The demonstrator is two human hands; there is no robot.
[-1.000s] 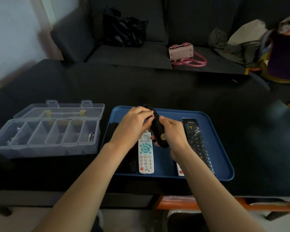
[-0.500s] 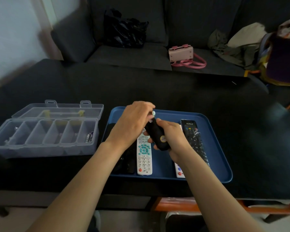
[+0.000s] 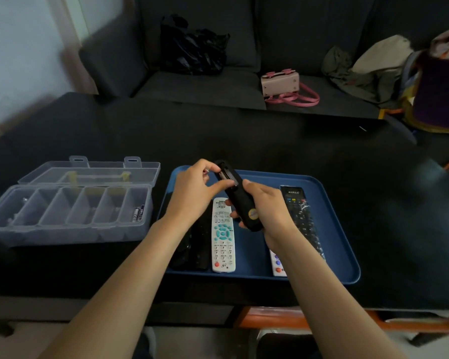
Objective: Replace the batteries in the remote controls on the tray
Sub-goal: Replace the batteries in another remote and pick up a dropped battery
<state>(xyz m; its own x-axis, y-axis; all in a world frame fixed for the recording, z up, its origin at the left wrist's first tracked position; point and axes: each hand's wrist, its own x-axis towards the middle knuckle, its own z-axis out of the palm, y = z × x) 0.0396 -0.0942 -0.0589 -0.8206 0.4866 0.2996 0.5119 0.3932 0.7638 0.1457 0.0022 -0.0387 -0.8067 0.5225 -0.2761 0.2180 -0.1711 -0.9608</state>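
- The black remote (image 3: 240, 196) is held above the blue tray (image 3: 332, 203), just left of the frame's centre, tilted so its far end points up and left. It lies back side up, with the battery bay open at the upper end and a round yellow sticker near the lower end.
- The right hand (image 3: 266, 211) has its grip clamped round the lower half of the black remote, fingers curled under it and the thumb on top.
- The left hand (image 3: 192, 193) touches the open bay at the upper end, thumb and forefinger pinched on something small and shiny that is too small to name.
- On the blue tray, below the hands, lies a white remote (image 3: 223, 235) face up with teal buttons. To its left lie dark remotes (image 3: 196, 244), hard to count in the shadow. To its right a second white remote (image 3: 278, 263) shows only its near end under the right forearm. Furthest right is a long black remote in clear wrap (image 3: 302, 218).
- A clear plastic organiser box (image 3: 68, 203) stands with its lid open at the left of the frame, just beside the tray on the dark counter (image 3: 270, 141). Its right-hand compartment holds batteries (image 3: 138, 213); the other compartments hold small bits I cannot make out.
- Beyond the counter, on a dark sofa (image 3: 205, 86), lie a black plastic bag (image 3: 192, 47), a pink handbag (image 3: 283, 85) and a heap of clothes (image 3: 368, 68).
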